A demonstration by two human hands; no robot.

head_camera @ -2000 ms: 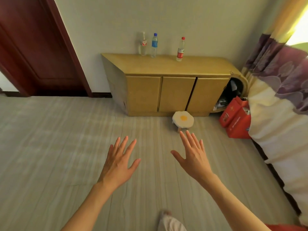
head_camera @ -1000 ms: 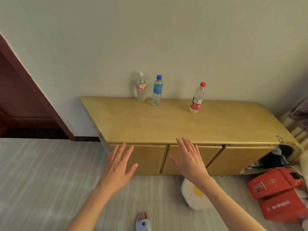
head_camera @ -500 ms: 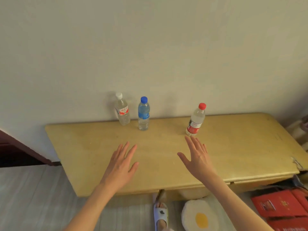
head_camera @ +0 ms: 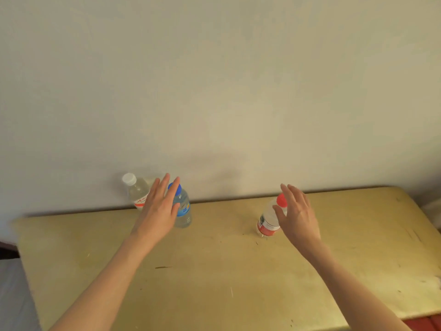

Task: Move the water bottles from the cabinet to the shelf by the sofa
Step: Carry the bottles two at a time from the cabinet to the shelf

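Clearly the task is at its very start: all three water bottles stand upright on the cabinet's tabletop (head_camera: 214, 271), none is lifted, and the shelf by the sofa is not in view.

At the back left, near the wall, the white-capped bottle (head_camera: 136, 192) and the blue-capped bottle (head_camera: 182, 209) stand just beside each other. The red-capped bottle (head_camera: 268, 222) stands well apart from them, further right and a little nearer the front edge.

Both hands reach over the tabletop toward the bottles. The left hand (head_camera: 158, 209) has its fingers straight and spread, lying in front of the gap between the white-capped and blue-capped bottles and partly covering both; its grip holds nothing, and whether the fingers touch either bottle cannot be told from this angle. The right hand (head_camera: 297, 215) is also spread, thumb out to the left and fingers extended, with the red-capped bottle sitting in the span between thumb and fingers. It has not closed round the bottle, so its grip too holds nothing.

By my judgement the step in hand is the first grasp, one bottle per hand: the right on the red-capped one, the left most likely on the blue-capped one. Left to do: closing on the bottles, lifting, carrying them to the shelf, and a return trip for the third.
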